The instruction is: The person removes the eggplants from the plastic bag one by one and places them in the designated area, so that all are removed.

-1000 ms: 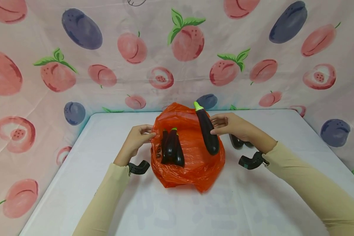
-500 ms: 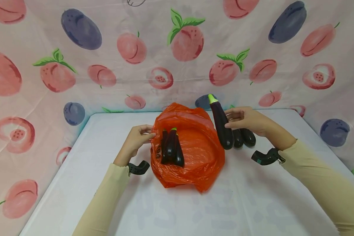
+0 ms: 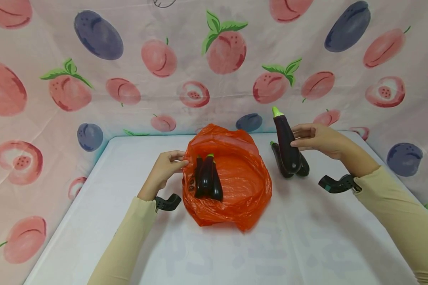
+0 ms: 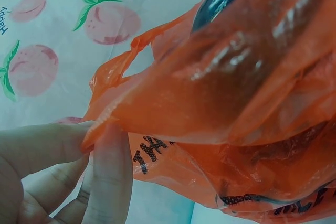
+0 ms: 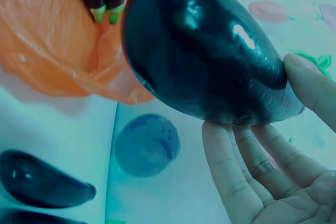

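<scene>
An orange-red plastic bag (image 3: 244, 174) lies spread on the table with its mouth facing me. My left hand (image 3: 164, 168) pinches the left rim of the bag; the left wrist view shows the plastic between thumb (image 4: 44, 145) and finger. Inside the bag, on the left, several dark eggplants (image 3: 207, 178) lie side by side. To the right of the bag my right hand (image 3: 322, 140) grips another eggplant (image 3: 287, 134) round its side, green stem end up. Two more eggplants (image 3: 279, 160) lie on the table below it, partly hidden behind it.
The white tabletop (image 3: 221, 257) runs back to a hanging cloth (image 3: 128, 51) printed with peaches and plums. A black wrist camera (image 3: 167, 202) sits on the left wrist, and another camera (image 3: 337, 184) on the right.
My right hand has carried its eggplant from over the bag to the right and slightly back, over the eggplants on the table. My left hand and the bag stay almost still.
</scene>
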`<action>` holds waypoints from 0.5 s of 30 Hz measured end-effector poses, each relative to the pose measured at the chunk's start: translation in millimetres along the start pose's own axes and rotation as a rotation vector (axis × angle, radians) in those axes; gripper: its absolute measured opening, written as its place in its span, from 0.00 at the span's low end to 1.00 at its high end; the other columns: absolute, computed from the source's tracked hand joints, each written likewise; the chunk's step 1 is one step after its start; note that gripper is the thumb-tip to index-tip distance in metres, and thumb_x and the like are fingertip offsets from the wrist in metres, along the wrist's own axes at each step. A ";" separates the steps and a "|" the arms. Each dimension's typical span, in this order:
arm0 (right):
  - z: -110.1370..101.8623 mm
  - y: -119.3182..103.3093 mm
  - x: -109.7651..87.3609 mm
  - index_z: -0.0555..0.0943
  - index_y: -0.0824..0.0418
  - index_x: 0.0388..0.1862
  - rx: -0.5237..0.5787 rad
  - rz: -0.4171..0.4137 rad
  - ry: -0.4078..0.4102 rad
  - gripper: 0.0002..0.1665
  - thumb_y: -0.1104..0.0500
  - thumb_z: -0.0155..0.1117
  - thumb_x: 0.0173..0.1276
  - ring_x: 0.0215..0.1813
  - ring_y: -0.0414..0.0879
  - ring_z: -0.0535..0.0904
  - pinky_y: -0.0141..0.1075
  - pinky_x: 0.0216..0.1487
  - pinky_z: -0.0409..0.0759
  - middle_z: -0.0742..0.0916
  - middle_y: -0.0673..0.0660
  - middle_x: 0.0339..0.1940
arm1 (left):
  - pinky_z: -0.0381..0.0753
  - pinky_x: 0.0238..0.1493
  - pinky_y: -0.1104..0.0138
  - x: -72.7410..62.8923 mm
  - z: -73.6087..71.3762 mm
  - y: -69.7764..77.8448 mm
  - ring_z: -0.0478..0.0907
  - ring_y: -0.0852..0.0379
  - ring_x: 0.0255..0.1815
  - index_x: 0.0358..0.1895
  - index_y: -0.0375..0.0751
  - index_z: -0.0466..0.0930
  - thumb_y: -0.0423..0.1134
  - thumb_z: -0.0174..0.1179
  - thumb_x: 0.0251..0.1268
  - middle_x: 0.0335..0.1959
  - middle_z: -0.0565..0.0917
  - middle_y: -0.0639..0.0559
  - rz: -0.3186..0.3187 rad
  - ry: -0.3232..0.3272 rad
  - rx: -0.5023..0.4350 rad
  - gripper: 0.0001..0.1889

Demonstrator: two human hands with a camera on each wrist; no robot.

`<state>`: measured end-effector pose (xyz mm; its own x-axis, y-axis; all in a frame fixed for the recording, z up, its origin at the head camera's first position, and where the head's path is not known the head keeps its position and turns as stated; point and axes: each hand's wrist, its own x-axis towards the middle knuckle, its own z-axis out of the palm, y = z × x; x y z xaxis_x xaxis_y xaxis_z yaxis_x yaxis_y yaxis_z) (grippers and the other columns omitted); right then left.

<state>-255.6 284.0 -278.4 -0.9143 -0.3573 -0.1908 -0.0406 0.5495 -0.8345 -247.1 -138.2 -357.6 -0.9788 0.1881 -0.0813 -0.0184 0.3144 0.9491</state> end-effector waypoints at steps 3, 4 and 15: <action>-5.8 5.8 -1.0 0.59 0.72 0.69 0.029 -0.004 0.005 0.36 0.59 0.59 0.68 0.45 0.31 0.79 0.25 0.48 0.79 0.80 0.48 0.51 | 0.84 0.45 0.62 -0.2 0.3 0.2 0.81 0.63 0.32 0.54 0.29 0.75 0.33 0.57 0.64 0.44 0.80 0.36 0.004 -0.001 0.000 0.17; -7.4 8.0 -1.0 0.58 0.72 0.69 0.034 -0.004 0.007 0.36 0.59 0.59 0.68 0.45 0.31 0.79 0.25 0.48 0.79 0.80 0.48 0.51 | 0.84 0.45 0.62 -0.2 0.3 0.2 0.81 0.63 0.32 0.54 0.29 0.75 0.33 0.57 0.64 0.43 0.80 0.37 0.006 -0.001 -0.001 0.17; -18.6 26.6 -2.4 0.58 0.73 0.69 0.005 0.035 0.047 0.37 0.58 0.59 0.68 0.45 0.29 0.78 0.27 0.49 0.80 0.78 0.55 0.55 | 0.84 0.46 0.61 -0.7 0.7 0.1 0.81 0.63 0.33 0.55 0.29 0.75 0.33 0.57 0.64 0.44 0.80 0.36 0.009 -0.004 0.013 0.17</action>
<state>-261.9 313.5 -290.6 -0.9332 -0.3015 -0.1954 -0.0063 0.5576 -0.8301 -246.3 -137.7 -357.6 -0.9780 0.1951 -0.0742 -0.0070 0.3245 0.9459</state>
